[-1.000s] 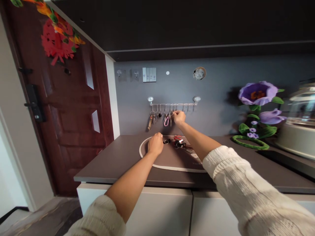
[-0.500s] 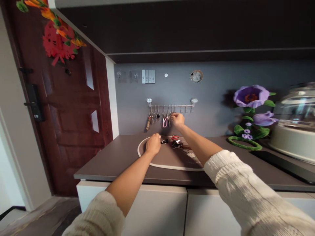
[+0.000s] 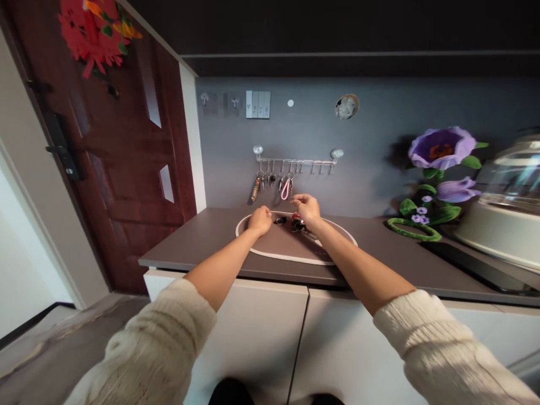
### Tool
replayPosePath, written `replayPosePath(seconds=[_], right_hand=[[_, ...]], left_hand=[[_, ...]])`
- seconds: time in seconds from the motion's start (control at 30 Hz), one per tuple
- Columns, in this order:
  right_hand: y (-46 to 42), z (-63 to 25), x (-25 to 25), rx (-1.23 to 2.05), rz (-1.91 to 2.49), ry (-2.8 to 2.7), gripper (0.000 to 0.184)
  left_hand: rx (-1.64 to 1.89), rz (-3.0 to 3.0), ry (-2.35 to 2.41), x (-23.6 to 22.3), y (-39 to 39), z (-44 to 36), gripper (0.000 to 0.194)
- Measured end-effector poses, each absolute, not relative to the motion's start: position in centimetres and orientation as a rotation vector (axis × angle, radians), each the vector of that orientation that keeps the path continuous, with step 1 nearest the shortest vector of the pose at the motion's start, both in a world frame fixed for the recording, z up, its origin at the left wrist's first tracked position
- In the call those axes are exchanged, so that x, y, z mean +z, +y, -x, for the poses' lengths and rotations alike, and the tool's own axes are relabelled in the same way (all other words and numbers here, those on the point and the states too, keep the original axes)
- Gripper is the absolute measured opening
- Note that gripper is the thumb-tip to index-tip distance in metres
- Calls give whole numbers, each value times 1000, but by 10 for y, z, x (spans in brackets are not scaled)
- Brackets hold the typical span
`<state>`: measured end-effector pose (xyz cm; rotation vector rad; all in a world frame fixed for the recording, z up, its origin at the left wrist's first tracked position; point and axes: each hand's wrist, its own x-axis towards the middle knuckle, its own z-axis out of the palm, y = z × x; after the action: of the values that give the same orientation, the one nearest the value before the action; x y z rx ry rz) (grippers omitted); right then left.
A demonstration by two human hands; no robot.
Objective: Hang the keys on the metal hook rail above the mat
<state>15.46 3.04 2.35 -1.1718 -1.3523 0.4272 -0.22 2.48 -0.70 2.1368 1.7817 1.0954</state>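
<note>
My left hand (image 3: 260, 220) is closed over the left part of the oval brown mat (image 3: 282, 247); whatever its curled fingers hold, if anything, is hidden. My right hand (image 3: 307, 209) hovers above the mat with its fingers loosely apart and nothing visible in them. Between the hands, a small black item with a ring (image 3: 279, 220) lies on the mat. A dark bunch of keys (image 3: 297, 225) with some red on it rests partly behind my right hand. Above, a clear hook rail (image 3: 295, 162) carries several keys, among them a set with a pink strap (image 3: 286, 189) and a brown key fob (image 3: 255, 189).
A purple flower ornament (image 3: 441, 149) and a clear-domed appliance (image 3: 502, 219) stand at the right, by a flat black slab (image 3: 472, 267). A dark cabinet (image 3: 320, 28) overhangs the counter (image 3: 185, 239). A red-brown door (image 3: 130, 169) is at the left.
My right hand has come down from the hook rail to just above the mat, and its fingers have loosened. My left hand stays closed at the mat's left side. The view has tilted downward.
</note>
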Motion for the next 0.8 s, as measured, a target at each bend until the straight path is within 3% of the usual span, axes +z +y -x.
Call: replayPosePath(seconds=[0.17, 0.43, 0.8], right_hand=[[9, -156, 10, 420, 1262, -1505, 19], [0, -162, 8, 108, 1458, -1834, 21], [4, -159, 6, 13, 1485, -1932, 24]], left_hand=[[1026, -2087, 1773, 0, 35, 1, 20], [1004, -2197, 1649, -3, 35, -8, 21], [941, -2434, 1522, -8, 35, -6, 19]])
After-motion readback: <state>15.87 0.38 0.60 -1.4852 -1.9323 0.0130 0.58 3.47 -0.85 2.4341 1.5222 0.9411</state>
